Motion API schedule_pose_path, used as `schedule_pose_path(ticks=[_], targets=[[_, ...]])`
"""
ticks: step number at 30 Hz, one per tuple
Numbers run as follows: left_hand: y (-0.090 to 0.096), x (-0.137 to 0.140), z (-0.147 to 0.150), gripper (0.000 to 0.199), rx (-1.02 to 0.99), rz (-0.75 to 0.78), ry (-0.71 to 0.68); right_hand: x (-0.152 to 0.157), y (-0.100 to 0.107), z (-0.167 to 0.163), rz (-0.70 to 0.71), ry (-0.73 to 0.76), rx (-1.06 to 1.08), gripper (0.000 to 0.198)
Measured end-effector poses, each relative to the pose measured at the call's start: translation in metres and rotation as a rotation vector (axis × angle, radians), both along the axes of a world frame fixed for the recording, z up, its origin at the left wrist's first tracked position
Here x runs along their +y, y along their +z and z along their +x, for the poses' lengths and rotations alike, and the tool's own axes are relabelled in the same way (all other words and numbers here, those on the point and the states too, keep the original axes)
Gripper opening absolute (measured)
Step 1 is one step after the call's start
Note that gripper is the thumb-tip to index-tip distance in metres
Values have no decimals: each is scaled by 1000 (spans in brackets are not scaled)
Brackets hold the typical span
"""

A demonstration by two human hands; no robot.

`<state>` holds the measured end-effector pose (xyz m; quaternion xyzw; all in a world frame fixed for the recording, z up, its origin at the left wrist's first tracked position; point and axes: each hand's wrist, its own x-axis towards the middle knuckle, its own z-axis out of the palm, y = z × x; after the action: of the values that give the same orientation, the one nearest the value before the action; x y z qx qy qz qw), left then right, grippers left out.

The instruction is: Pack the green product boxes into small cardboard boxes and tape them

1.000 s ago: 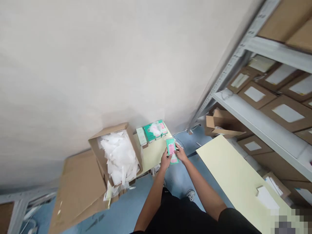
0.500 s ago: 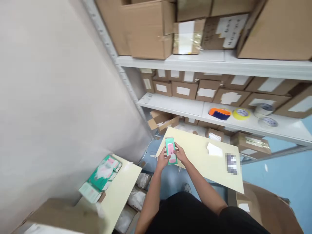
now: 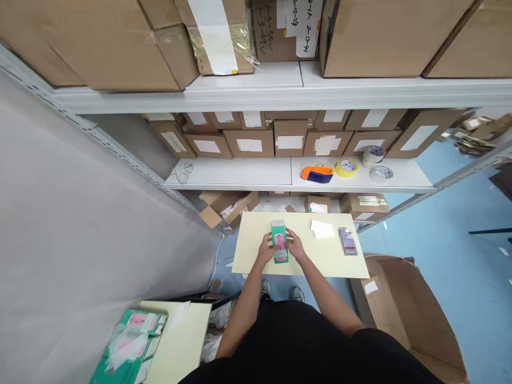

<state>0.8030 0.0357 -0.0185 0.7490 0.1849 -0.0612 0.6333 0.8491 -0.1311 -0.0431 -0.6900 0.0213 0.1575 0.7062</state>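
A small green box with a pink picture (image 3: 279, 240) is held between my two hands over the pale yellow table (image 3: 256, 224). My left hand (image 3: 266, 249) grips its left side, and my right hand (image 3: 295, 246) grips its right side. The box's top end faces away from me. White paper sheets (image 3: 322, 229) lie on the table to the right of the box. Beyond them sits a purplish item (image 3: 348, 241), blurred by pixelation.
A shelf (image 3: 240, 172) ahead bears cardboard boxes (image 3: 250, 144), an orange and blue tape dispenser (image 3: 317, 174) and tape rolls (image 3: 346, 167). At lower left, a side table (image 3: 180, 341) holds green packaging (image 3: 124, 352). A large open carton (image 3: 416, 304) stands at right.
My view has swung to the right, so the table now appears squarely in front. The green box stays in both hands, now over the table's surface rather than its near left edge.
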Motion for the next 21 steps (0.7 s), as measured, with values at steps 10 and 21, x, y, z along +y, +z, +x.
schedule_pose_path(ticks=[10, 21], targets=[[-61, 44, 20, 81, -5, -159, -78, 42, -65, -8, -298, -9, -85, 70], [-17, 74, 37, 49, -232, 430, -502, 59, -73, -28, -494, -88, 264, 79]])
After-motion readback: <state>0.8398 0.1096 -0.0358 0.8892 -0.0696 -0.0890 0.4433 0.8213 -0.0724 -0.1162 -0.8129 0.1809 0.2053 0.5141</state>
